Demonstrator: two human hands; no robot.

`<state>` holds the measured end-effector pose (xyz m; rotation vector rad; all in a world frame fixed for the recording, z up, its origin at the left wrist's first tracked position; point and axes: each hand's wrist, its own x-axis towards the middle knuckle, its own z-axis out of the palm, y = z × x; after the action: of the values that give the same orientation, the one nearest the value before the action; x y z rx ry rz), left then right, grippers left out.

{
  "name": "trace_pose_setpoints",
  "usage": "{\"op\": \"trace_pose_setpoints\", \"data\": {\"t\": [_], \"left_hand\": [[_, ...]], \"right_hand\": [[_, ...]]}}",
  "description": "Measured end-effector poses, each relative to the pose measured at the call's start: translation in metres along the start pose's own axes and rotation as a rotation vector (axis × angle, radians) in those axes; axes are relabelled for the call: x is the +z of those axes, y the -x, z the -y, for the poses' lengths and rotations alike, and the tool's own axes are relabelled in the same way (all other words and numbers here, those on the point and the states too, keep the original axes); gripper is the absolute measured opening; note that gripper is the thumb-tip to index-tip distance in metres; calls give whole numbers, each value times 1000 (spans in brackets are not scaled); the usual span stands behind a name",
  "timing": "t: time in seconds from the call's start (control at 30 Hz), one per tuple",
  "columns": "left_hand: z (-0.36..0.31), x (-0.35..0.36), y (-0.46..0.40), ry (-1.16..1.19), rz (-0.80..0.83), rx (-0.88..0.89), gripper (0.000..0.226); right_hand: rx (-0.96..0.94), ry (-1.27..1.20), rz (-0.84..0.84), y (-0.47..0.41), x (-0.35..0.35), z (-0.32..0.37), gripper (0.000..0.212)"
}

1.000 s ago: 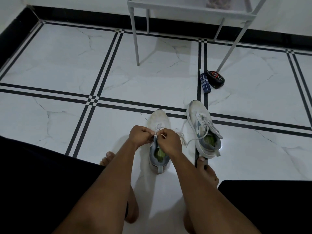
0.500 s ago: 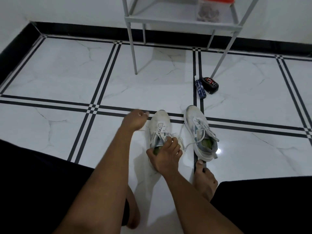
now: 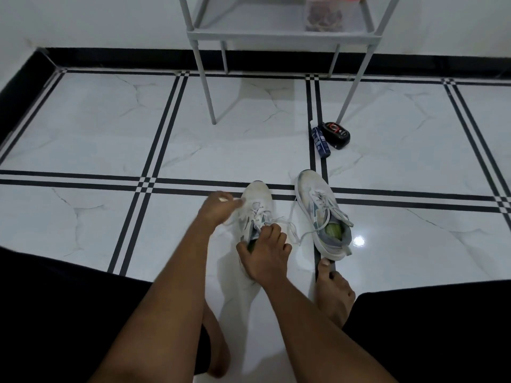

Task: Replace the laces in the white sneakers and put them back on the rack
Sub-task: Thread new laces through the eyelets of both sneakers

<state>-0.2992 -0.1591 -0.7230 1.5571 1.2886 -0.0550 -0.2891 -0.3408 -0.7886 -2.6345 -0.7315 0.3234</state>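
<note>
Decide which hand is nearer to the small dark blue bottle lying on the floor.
Right. The right hand, on the near sneaker's collar, sits closer below the blue bottle; the left hand is farther left.

head cam | 1 view | faces forward-down | floor point(image 3: 249, 139) close below

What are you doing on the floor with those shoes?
A person sits on the tiled floor lacing a pair of white sneakers. The right hand grips the heel end of the near sneaker, holding it down, while the left hand pulls a lace out sideways. The other sneaker stands beside it with loose laces. Neither shoe is on the rack yet. A small blue bottle and a black tin lie near the rack's leg.
</note>
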Motion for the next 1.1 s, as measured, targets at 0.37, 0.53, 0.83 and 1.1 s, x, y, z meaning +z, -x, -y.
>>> {"op": "trace_pose_setpoints", "data": {"t": [0.37, 0.53, 0.83, 1.1], "left_hand": [[-31, -2, -1, 415, -59, 1, 15], [-18, -10, -3, -65, -260, 206, 20], [46, 0, 12, -200, -294, 343, 39], [16, 24, 10, -230, -177, 425, 14]], "right_hand": [[58, -46, 139, -10, -5, -2, 76], [81, -118, 183, -10, -7, -3, 80], [102, -193, 170, -19, -26, -9, 56], [-123, -121, -19, -24, -34, -26, 30]]}}
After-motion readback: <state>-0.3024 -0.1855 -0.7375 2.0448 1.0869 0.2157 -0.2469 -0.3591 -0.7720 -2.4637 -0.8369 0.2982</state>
